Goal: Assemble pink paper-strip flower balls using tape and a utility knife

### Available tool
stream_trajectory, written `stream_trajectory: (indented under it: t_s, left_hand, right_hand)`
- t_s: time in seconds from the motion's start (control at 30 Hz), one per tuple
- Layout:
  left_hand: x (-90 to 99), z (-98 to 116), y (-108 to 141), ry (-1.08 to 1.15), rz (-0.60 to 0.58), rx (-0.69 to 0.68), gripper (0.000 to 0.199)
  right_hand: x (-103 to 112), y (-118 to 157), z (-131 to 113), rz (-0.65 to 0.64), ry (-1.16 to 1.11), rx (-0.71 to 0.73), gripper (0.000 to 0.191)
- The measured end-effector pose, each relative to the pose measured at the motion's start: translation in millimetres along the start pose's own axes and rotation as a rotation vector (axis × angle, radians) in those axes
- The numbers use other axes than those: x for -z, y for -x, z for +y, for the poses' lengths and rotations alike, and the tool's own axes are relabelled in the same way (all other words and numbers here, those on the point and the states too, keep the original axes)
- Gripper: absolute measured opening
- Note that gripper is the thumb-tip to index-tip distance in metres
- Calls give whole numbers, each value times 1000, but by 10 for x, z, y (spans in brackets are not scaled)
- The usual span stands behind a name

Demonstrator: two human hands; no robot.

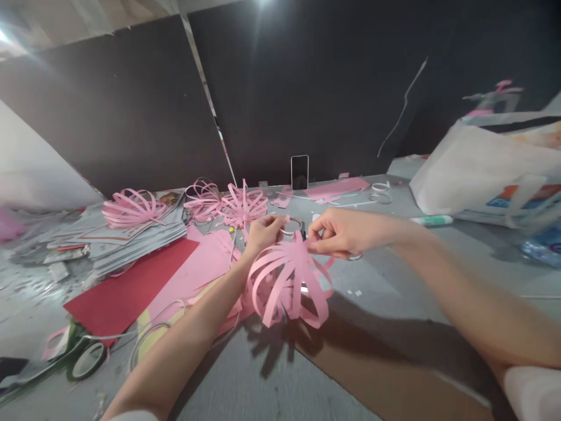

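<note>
A ball of curved pink paper strips (289,275) hangs just above the table between my forearms, its strips gathered at the top. My right hand (336,232) is closed, thumb and forefinger pinching at that gathered top. My left hand (265,233) is also closed in a pinch, just left of the top. Close to its fingertips is a thin ring-like loop (294,223); whether the fingers hold it is unclear. Behind my left hand sit more pink paper-strip balls (244,204), and another strip ball (134,209) rests on a paper stack.
Left lie a stack of papers (142,242), a red sheet (131,292), pink sheets (193,269) and a tape roll (89,361). A phone (300,172) leans on the dark wall. Right are a marker (432,220), a white bag (477,169) and a plastic bottle (543,245).
</note>
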State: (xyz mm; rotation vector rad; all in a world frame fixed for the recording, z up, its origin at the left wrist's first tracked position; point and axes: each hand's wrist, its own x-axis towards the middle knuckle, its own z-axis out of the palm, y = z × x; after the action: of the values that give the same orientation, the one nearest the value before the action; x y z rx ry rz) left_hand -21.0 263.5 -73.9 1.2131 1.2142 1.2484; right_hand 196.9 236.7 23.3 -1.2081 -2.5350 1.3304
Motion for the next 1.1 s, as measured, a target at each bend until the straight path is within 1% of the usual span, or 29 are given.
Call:
stream_trajectory:
  t_s: [0.07,0.17,0.27,0.37,0.5,0.63,0.77,0.93,1.1]
  left_hand:
    - [-30,125,85,-42,-95,8,31]
    - [-36,269,201,-115,-142,22,27]
    - [7,362,278,-163,-150,51,25]
    - [66,438,318,-164,-125,29,30]
    - [113,526,345,-163,-144,99,37]
    - [114,546,359,-156,-192,163,31]
    - [104,522,369,-100,-241,211,26]
    - [106,517,371,-80,-229,255,20]
    - [83,559,382,-41,-240,283,19]
  right_hand:
    - [34,-25,32,13,-33,-6,36]
    - [77,-23,69,22,-83,17,40]
    - [119,38,78,66,-86,27,42]
    - [149,107,66,141,-78,19,43]
    - [149,124,58,198,-61,4,44]
    - [110,88,42,165,-58,5,43]
    - [67,63,5,134,-64,-20,42]
    - [11,31,-33,121,-57,-52,39]
    - [-41,-20,-70,106,-33,-74,38]
